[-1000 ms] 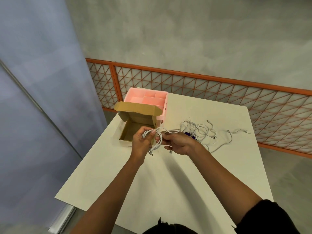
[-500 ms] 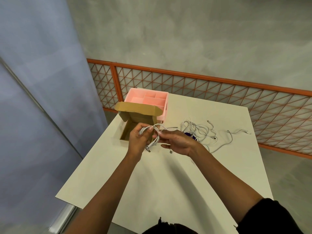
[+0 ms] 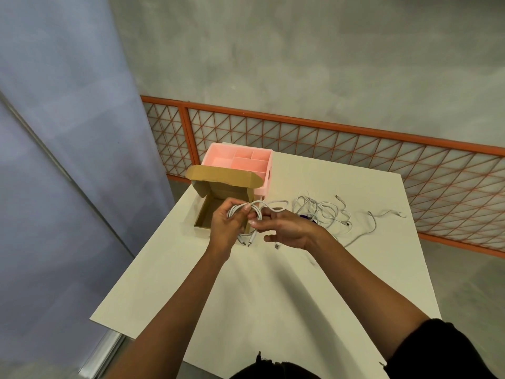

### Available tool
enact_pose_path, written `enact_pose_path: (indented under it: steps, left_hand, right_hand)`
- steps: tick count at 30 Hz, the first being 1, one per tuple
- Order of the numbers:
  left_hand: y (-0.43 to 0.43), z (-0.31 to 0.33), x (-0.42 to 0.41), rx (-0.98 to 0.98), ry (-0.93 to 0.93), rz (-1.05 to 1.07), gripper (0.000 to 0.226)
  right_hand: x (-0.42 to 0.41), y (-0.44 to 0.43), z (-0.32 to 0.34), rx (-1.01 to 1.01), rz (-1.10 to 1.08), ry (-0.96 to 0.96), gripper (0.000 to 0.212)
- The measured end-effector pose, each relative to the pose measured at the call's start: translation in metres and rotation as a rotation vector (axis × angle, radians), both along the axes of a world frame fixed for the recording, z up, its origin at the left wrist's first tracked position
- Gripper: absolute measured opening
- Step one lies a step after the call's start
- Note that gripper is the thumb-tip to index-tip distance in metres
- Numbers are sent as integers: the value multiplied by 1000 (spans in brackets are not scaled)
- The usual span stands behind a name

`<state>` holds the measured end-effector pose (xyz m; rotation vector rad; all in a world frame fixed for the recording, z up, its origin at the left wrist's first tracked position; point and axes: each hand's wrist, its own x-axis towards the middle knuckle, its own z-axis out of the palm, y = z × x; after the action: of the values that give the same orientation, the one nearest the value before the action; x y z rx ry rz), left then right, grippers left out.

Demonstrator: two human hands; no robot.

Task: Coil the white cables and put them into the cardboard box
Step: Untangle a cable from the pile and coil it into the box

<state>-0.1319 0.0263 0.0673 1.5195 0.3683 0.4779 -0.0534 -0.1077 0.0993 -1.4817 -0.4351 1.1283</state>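
Observation:
My left hand grips a coiled white cable right over the near right corner of the open cardboard box. Two of its plug ends hang down below the hand. My right hand pinches the same coil from the right, and a loop of cable arches above its fingers. A tangle of loose white cables lies on the table just right of my right hand, with one strand trailing further right.
A pink compartment tray stands directly behind the box, against its raised lid. A small dark purple object peeks out under the tangle. The white table ends at the left near the box; an orange lattice fence runs behind.
Both hands have moved left and away from me, carrying the coil from in front of the box to over its near right corner. The coil has become tighter.

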Motion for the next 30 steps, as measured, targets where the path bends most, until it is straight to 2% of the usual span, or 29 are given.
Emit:
enact_pose_path:
  steps: [7,10,12,14,16,18,22,26,28,30]
  left_hand:
    - [-2,-4,1,-9,-3,21,2]
    - [-3,-4,2,-2,0,45,3]
    - [-2,-4,3,23,21,77,4]
    - [-1,-3,4,44,20,116,5]
    - [0,-2,3,64,16,163,3]
    - [2,-2,2,103,14,190,4]
    - [1,-3,0,171,28,198,4]
    - [2,-1,3,213,40,222,4]
    - [3,0,5,219,35,223,5]
    - [4,1,6,216,29,223,6]
  right_hand:
    - [0,1,0,-87,-11,-178,40]
    - [-1,3,-2,-88,-56,-211,42]
    - [-2,4,0,-76,-89,-182,35]
    - [-1,5,4,-84,-132,-64,15]
    - [1,6,10,-95,-129,127,14]
    - [4,6,15,-117,-80,239,14]
    - [11,3,21,-260,19,113,16]
    - [14,0,29,-256,90,-1,23]
    - [14,0,28,-214,81,50,28]
    - [12,2,26,-150,10,188,28]
